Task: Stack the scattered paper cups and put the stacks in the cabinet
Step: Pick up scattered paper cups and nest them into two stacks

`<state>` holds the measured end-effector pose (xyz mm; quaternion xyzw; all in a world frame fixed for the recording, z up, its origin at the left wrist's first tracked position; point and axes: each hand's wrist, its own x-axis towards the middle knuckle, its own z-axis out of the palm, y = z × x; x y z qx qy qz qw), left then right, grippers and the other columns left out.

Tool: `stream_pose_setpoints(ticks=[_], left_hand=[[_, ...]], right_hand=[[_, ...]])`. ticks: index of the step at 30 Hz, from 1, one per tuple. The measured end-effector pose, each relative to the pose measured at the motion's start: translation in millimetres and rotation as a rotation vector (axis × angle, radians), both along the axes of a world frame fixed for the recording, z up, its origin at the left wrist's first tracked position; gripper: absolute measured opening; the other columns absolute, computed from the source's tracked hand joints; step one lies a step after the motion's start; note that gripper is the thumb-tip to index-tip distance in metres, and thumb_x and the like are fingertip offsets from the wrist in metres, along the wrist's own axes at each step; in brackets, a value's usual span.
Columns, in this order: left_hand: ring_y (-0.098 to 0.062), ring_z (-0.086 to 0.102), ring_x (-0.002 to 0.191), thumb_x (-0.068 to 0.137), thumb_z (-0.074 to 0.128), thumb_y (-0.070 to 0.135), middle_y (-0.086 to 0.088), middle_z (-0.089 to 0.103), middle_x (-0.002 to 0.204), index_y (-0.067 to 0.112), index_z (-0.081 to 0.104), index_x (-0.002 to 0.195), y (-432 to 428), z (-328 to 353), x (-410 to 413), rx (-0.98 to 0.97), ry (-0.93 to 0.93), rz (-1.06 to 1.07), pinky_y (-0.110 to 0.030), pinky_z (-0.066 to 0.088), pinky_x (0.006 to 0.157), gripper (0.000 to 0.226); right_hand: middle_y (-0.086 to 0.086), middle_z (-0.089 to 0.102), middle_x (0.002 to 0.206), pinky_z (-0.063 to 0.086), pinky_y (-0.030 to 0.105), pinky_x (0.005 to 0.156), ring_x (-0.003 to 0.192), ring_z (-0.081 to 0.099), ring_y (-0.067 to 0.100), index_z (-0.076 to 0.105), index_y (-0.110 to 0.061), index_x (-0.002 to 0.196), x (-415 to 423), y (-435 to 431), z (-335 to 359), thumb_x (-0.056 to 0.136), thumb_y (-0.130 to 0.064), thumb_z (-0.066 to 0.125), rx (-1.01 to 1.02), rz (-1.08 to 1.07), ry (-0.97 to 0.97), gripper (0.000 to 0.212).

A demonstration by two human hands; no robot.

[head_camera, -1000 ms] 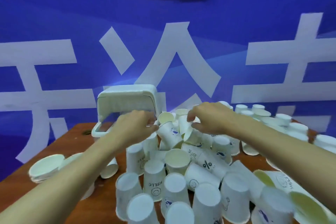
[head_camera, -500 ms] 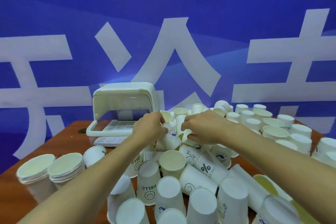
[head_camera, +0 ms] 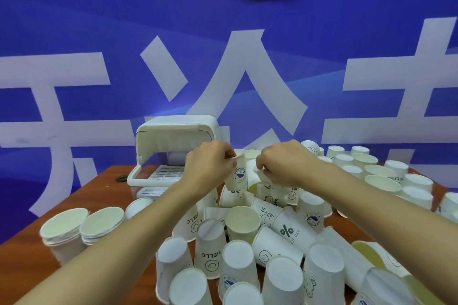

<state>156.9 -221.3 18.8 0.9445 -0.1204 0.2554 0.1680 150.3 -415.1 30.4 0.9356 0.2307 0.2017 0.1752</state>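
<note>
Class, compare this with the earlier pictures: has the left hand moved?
Yes. Against the white cabinet, the left hand has shifted right, towards the cabinet's right edge, and grips a logo cup.

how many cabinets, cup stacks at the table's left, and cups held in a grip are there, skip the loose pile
cabinet: 1
cup stacks at the left: 2, outer stack and inner stack
held cups: 2, logo cup in the left grip, second cup in the right grip
total: 5
</note>
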Motion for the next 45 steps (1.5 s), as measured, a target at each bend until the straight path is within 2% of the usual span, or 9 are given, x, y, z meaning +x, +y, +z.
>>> stream_pose_setpoints(ticks=[3, 8, 15, 21, 23, 31, 38, 42, 45], left_hand=[[-0.012, 0.064, 0.087, 0.089, 0.062, 0.037, 0.012, 0.073, 0.094, 0.029, 0.074, 0.097, 11, 9, -12, 0.028, -0.033, 0.008, -0.031, 0.05, 0.067, 0.016], [-0.01, 0.064, 0.084, 0.089, 0.064, 0.034, 0.014, 0.074, 0.092, 0.03, 0.074, 0.096, 45, 26, -35, 0.028, -0.102, 0.029, -0.029, 0.046, 0.063, 0.013], [-0.012, 0.062, 0.085, 0.09, 0.064, 0.034, 0.013, 0.072, 0.097, 0.03, 0.072, 0.098, 120, 41, -73, 0.069, -0.173, 0.138, -0.025, 0.037, 0.055, 0.013], [-0.016, 0.063, 0.084, 0.088, 0.065, 0.034, 0.012, 0.072, 0.093, 0.03, 0.072, 0.096, 184, 48, -111, 0.06, -0.154, 0.283, -0.031, 0.05, 0.065, 0.011], [-0.016, 0.063, 0.085, 0.088, 0.064, 0.034, 0.012, 0.073, 0.093, 0.03, 0.072, 0.096, 205, 49, -125, 0.072, -0.138, 0.339, -0.029, 0.047, 0.064, 0.012], [-0.013, 0.066, 0.088, 0.088, 0.065, 0.033, 0.011, 0.073, 0.098, 0.029, 0.072, 0.098, 260, 32, -154, 0.068, -0.071, 0.437, -0.035, 0.056, 0.069, 0.013], [-0.011, 0.063, 0.086, 0.089, 0.062, 0.033, 0.014, 0.07, 0.094, 0.029, 0.071, 0.096, 264, 9, -149, 0.093, -0.022, 0.424, -0.027, 0.042, 0.062, 0.012], [-0.011, 0.06, 0.088, 0.093, 0.059, 0.034, 0.01, 0.069, 0.099, 0.028, 0.07, 0.102, 259, -1, -145, 0.095, -0.066, 0.404, -0.028, 0.043, 0.063, 0.015], [-0.012, 0.057, 0.086, 0.094, 0.061, 0.034, 0.011, 0.063, 0.092, 0.027, 0.07, 0.102, 258, -1, -142, 0.091, -0.117, 0.406, -0.031, 0.048, 0.066, 0.015]], right_hand=[[-0.006, 0.066, 0.101, 0.032, 0.029, 0.056, 0.09, 0.064, 0.022, 0.068, -0.026, 0.106, -4, 13, 14, 0.094, -0.024, 0.044, 0.125, 0.041, -0.054, 0.027], [-0.006, 0.065, 0.088, 0.052, 0.037, 0.066, 0.085, 0.063, 0.023, 0.068, -0.025, 0.093, -17, 48, 29, 0.085, -0.027, 0.047, 0.293, 0.127, -0.117, 0.023], [-0.007, 0.07, 0.092, 0.052, 0.034, 0.066, 0.085, 0.065, 0.024, 0.07, -0.027, 0.093, -31, 125, 38, 0.082, -0.032, 0.052, 0.431, 0.29, -0.162, 0.022], [-0.009, 0.072, 0.089, 0.049, 0.034, 0.067, 0.084, 0.065, 0.023, 0.07, -0.035, 0.092, -40, 192, 36, 0.084, -0.04, 0.055, 0.532, 0.435, -0.127, 0.018], [-0.009, 0.072, 0.091, 0.043, 0.029, 0.06, 0.085, 0.065, 0.023, 0.073, -0.034, 0.094, -42, 212, 33, 0.084, -0.037, 0.056, 0.516, 0.476, -0.111, 0.02], [-0.013, 0.074, 0.102, 0.049, 0.03, 0.067, 0.096, 0.066, 0.018, 0.07, -0.038, 0.106, -49, 260, 20, 0.084, -0.037, 0.053, 0.439, 0.524, -0.049, 0.028], [-0.014, 0.074, 0.101, 0.043, 0.028, 0.063, 0.093, 0.067, 0.015, 0.07, -0.036, 0.105, -52, 264, 8, 0.087, -0.036, 0.053, 0.388, 0.536, -0.018, 0.025], [-0.015, 0.073, 0.098, 0.051, 0.029, 0.065, 0.091, 0.067, 0.014, 0.07, -0.037, 0.104, -49, 263, -5, 0.086, -0.037, 0.051, 0.368, 0.533, -0.006, 0.027], [-0.014, 0.073, 0.098, 0.039, 0.025, 0.055, 0.089, 0.067, 0.013, 0.07, -0.037, 0.105, -47, 261, -10, 0.088, -0.038, 0.05, 0.352, 0.542, 0.019, 0.026]])
